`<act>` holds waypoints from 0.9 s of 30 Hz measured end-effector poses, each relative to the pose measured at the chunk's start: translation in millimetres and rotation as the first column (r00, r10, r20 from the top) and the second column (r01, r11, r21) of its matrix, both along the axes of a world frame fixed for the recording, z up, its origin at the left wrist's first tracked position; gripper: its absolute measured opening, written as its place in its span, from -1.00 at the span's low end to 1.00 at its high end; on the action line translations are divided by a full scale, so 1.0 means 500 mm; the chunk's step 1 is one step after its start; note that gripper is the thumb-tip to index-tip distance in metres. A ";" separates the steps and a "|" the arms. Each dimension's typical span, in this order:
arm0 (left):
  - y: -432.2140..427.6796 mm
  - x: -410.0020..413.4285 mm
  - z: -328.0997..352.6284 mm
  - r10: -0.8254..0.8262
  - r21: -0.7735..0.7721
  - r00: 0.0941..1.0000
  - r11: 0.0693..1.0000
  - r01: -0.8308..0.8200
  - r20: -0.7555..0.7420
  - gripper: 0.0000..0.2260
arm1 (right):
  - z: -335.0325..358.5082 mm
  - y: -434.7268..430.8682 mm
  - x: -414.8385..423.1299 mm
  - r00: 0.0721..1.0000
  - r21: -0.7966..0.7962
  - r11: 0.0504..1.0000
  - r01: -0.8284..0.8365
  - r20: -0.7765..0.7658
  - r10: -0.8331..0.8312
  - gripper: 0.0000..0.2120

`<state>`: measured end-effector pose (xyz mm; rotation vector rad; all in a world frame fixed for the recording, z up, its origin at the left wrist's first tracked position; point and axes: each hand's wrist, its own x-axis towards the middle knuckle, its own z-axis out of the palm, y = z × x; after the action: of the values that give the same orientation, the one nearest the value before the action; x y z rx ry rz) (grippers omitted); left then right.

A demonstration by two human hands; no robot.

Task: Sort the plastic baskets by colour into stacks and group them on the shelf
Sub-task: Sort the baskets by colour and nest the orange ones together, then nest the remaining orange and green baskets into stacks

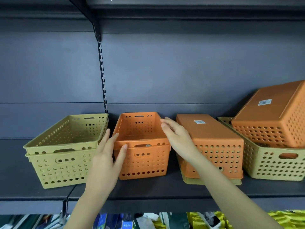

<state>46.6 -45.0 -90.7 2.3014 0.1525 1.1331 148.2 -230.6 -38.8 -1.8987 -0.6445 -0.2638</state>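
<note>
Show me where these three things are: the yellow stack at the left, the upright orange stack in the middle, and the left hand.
yellow stack (62, 167), head view, on the front wall of the lower basket.
upright orange stack (148, 164), head view, on its front wall.
left hand (105, 156), head view, on the back of the hand.

A dark grey back panel (181, 71) fills most of the view; a slotted upright rail (102, 76) runs down it left of centre, its slots pale against the dark metal; at the rail's top a black bracket (97, 28) angles out to carry an upper shelf board (181, 4) — only its underside shows. Along the bottom edge, on a lower level, lies a row of packaged goods (132, 220) — blue, white and dark green packs, blurred; to the right of them, something bright yellow (283, 219), too smeared to name.
</note>
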 end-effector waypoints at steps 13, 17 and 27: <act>-0.245 0.069 0.127 -0.004 0.787 0.999 0.617 0.029 -0.033 -0.64 | 0.060 -0.349 -0.002 0.797 -0.438 0.791 0.426 0.596 -0.100 -0.70; -0.394 0.127 0.152 -0.043 0.808 0.996 0.584 0.084 -0.073 -0.64 | 0.045 -0.521 0.034 0.748 -0.440 0.741 0.506 0.652 -0.124 -0.66; -0.644 0.338 0.188 -0.208 0.181 0.878 0.933 0.310 -0.431 -0.46 | 0.024 -0.738 0.131 0.843 -0.330 0.824 0.462 0.453 -0.291 -0.37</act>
<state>215.4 -366.8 3.1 2.6570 -0.1519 0.5505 213.7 -599.6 -26.8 -2.4330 -0.5996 -0.8354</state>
